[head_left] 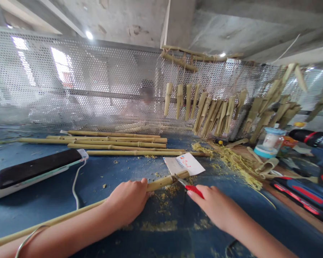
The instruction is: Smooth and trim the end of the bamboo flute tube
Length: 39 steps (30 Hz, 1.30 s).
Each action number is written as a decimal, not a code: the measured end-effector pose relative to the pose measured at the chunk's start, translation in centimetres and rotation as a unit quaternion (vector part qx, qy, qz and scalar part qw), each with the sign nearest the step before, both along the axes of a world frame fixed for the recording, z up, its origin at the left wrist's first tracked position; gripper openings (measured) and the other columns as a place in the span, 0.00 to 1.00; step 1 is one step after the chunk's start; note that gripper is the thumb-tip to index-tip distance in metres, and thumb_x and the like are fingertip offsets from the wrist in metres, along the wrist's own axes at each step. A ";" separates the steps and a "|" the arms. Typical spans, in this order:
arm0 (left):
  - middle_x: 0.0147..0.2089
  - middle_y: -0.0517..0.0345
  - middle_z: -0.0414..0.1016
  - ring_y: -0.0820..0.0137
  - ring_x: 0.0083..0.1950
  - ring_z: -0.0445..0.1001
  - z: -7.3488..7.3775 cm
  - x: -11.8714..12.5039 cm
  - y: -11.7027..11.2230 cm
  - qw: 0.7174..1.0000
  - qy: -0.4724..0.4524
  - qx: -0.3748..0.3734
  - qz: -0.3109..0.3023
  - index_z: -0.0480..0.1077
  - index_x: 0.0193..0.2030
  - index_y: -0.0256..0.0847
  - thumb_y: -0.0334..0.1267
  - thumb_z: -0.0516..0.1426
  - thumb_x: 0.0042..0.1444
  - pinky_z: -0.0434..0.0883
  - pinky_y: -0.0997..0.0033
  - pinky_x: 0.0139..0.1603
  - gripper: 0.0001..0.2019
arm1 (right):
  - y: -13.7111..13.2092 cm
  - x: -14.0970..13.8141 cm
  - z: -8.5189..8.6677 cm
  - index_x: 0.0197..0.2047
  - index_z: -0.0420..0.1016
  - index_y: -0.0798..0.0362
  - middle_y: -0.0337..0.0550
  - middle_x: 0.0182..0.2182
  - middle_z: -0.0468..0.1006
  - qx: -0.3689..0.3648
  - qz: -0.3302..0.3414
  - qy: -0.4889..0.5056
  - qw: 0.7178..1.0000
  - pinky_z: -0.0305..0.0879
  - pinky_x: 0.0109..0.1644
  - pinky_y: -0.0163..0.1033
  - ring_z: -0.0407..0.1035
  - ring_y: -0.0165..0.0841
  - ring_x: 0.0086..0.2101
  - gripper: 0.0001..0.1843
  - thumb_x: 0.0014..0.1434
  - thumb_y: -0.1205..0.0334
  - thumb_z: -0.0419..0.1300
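My left hand point(131, 199) is wrapped round a long bamboo pole point(160, 184), which runs back along my forearm to the lower left. Closed on the red handle of a knife point(193, 190), my right hand point(212, 204) is just right of the pole's far end. The blade meets the bamboo near a dark node; how deep it goes I cannot tell. Under that end lies a white printed card point(191, 165). Shavings and crumbs of bamboo point(165, 204) are scattered on the blue table point(110, 238) beneath.
Several bamboo poles point(123, 144) lie across the back. A phone point(40, 168) on a white device with a cable is at left. Shavings point(239, 163), a blue-lidded jar point(270, 141) and a power drill point(312, 175) fill the right. Bamboo pieces point(188, 102) hang before perforated metal; a person is behind it.
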<state>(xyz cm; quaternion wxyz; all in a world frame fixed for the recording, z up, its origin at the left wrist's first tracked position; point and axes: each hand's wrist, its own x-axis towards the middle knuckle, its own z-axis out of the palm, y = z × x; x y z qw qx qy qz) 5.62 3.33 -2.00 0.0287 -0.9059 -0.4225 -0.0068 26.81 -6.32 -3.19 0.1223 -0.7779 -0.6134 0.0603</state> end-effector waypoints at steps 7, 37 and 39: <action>0.29 0.49 0.74 0.56 0.32 0.74 0.0 0.1 0.0 1.000 0.000 -0.003 0.001 0.63 0.39 0.40 0.47 0.40 0.57 0.68 0.58 0.30 0.17 | 0.2 0.5 -0.1 0.25 0.66 0.51 0.46 0.23 0.75 0.011 -0.010 -0.003 1.000 0.49 0.26 0.36 0.68 0.35 0.25 0.20 0.59 0.51 0.42; 0.30 0.48 0.74 0.59 0.33 0.74 0.2 0.1 -0.4 1.000 0.005 0.003 0.010 0.64 0.41 0.39 0.47 0.40 0.56 0.68 0.62 0.33 0.18 | 0.3 1.4 0.1 0.25 0.69 0.53 0.46 0.20 0.73 0.028 -0.006 -0.007 1.000 0.49 0.25 0.36 0.65 0.33 0.22 0.22 0.59 0.52 0.42; 0.30 0.48 0.74 0.59 0.33 0.74 0.2 0.1 -0.5 1.000 0.004 0.004 0.013 0.64 0.41 0.39 0.47 0.40 0.56 0.68 0.62 0.34 0.18 | 0.3 1.7 0.0 0.25 0.69 0.53 0.46 0.21 0.73 0.023 -0.011 -0.006 1.000 0.50 0.25 0.36 0.65 0.33 0.22 0.22 0.59 0.51 0.42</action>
